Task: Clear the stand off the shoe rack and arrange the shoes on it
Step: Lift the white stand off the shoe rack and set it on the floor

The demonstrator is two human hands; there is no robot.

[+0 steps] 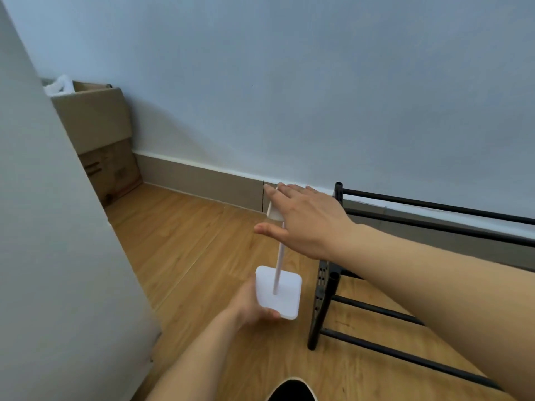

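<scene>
Gripping the white stand (278,293) by its square base, the left hand (251,306) holds it above the floor (185,244), left of the black shoe rack (324,296). The right hand (307,218) lies open-fingered on its top. Stacked cardboard boxes (98,131) fill the corner, white packing showing in the upper one.

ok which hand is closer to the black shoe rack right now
Right. The right hand is open over the stand's top, next to the shoe rack's upper corner; the left hand holds the stand's base, farther left.
</scene>
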